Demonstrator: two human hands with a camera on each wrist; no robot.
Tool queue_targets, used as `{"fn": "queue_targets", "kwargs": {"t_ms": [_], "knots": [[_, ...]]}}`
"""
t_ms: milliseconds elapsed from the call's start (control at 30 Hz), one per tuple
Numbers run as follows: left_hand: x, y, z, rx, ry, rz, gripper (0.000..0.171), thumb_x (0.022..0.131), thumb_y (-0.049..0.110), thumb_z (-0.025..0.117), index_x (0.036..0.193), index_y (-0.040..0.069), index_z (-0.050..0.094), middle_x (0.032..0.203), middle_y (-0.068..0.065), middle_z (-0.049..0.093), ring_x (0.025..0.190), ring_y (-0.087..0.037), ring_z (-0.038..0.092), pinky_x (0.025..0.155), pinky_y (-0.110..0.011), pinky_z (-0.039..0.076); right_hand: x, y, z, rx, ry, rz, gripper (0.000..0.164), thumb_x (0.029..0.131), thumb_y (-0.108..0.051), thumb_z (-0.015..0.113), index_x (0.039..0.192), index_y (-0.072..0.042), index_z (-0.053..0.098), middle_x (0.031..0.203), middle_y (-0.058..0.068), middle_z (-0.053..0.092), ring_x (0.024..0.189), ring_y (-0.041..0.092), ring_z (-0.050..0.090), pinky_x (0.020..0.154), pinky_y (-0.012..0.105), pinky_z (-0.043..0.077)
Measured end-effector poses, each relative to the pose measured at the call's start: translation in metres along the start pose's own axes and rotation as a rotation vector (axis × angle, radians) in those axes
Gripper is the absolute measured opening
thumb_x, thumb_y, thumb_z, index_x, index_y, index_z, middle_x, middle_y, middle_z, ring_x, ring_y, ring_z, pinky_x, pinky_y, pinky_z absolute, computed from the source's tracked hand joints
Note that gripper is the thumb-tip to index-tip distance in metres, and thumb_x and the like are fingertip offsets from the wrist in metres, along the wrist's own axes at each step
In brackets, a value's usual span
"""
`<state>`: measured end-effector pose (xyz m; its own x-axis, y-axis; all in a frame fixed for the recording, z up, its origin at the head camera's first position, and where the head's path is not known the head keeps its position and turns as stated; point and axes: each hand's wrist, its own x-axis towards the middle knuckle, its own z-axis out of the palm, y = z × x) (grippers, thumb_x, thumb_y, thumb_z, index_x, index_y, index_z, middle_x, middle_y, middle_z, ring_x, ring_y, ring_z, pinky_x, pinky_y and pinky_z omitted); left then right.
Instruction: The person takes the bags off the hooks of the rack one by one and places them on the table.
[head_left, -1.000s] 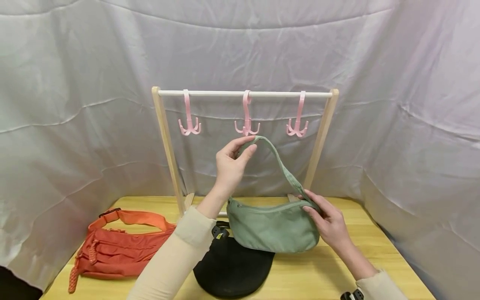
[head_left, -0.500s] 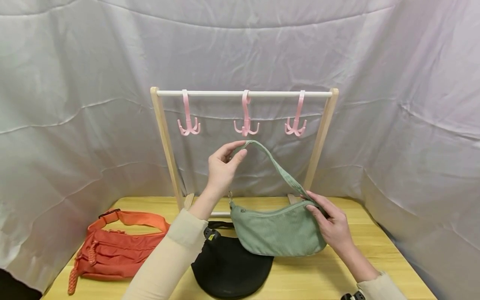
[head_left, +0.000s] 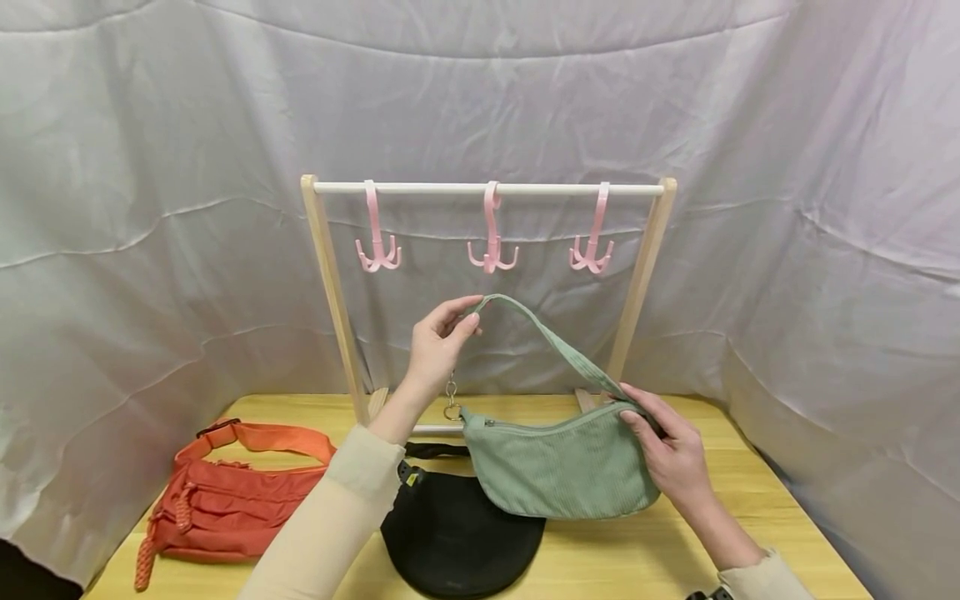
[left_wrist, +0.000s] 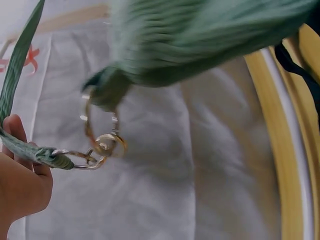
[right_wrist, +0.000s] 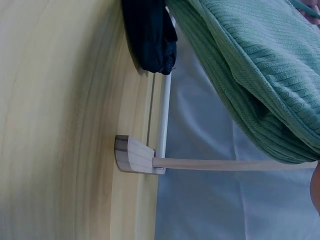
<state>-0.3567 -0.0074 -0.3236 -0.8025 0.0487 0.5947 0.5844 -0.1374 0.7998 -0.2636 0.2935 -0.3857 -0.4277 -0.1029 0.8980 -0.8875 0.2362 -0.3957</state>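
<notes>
A green corduroy shoulder bag (head_left: 562, 467) hangs between my hands, its lower edge overlapping the black bag in the head view. My left hand (head_left: 438, 342) pinches the upper part of its strap (head_left: 540, 329). In the left wrist view, gold metal rings (left_wrist: 102, 142) link the strap's end to the bag's corner. My right hand (head_left: 671, 446) grips the bag's right end where the strap joins, thumb in front. Only a small piece of that hand (right_wrist: 315, 187) shows in the right wrist view, beside the ribbed green cloth (right_wrist: 270, 70).
A wood-ended rack with a white bar (head_left: 435, 188) stands behind, carrying pink hooks (head_left: 491, 242). On the wooden table (head_left: 712, 500) lie an orange-red waist bag (head_left: 240, 508) at left and a black bag (head_left: 461, 533) in the middle. Grey cloth (head_left: 480, 100) surrounds the table.
My left hand has come down and left with the strap, away from the middle hook. The bag and my right hand have shifted slightly right and down. The ring chain now shows.
</notes>
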Motion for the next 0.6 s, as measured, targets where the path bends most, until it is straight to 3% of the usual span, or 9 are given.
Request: {"fn": "queue_targets", "kwargs": {"t_ms": [233,400,600], "knots": [[-0.01,-0.011,-0.006,0.021,-0.021,-0.058,0.031,0.091,0.011,0.063,0.121,0.008,0.063,0.111,-0.016,0.066,0.089,-0.034,0.064,0.087,-0.031,0.052,0.001,-0.001,-0.001,0.069,0.032,0.016,0.035,0.081,0.021,0.058,0.115,0.02,0.056,0.1,0.03,0.065,0.1,0.019,0.066,0.085,0.02,0.049],[-0.019,-0.019,-0.007,0.0,-0.036,-0.065,0.031,0.09,0.013,0.064,0.121,0.01,0.062,0.117,-0.014,0.066,0.092,-0.039,0.063,0.087,-0.034,0.052,0.001,-0.003,-0.002,0.095,0.064,0.028,0.034,0.081,0.022,0.058,0.115,0.021,0.055,0.101,0.027,0.066,0.1,0.02,0.066,0.085,0.02,0.05],[-0.029,-0.028,-0.006,-0.039,-0.058,-0.07,0.033,0.09,0.012,0.064,0.122,0.005,0.06,0.122,-0.021,0.061,0.09,-0.028,0.066,0.088,-0.034,0.052,0.0,-0.006,-0.004,0.059,0.098,0.085,0.035,0.081,0.022,0.057,0.116,0.019,0.056,0.102,0.031,0.064,0.1,0.017,0.066,0.084,0.019,0.05]]}}
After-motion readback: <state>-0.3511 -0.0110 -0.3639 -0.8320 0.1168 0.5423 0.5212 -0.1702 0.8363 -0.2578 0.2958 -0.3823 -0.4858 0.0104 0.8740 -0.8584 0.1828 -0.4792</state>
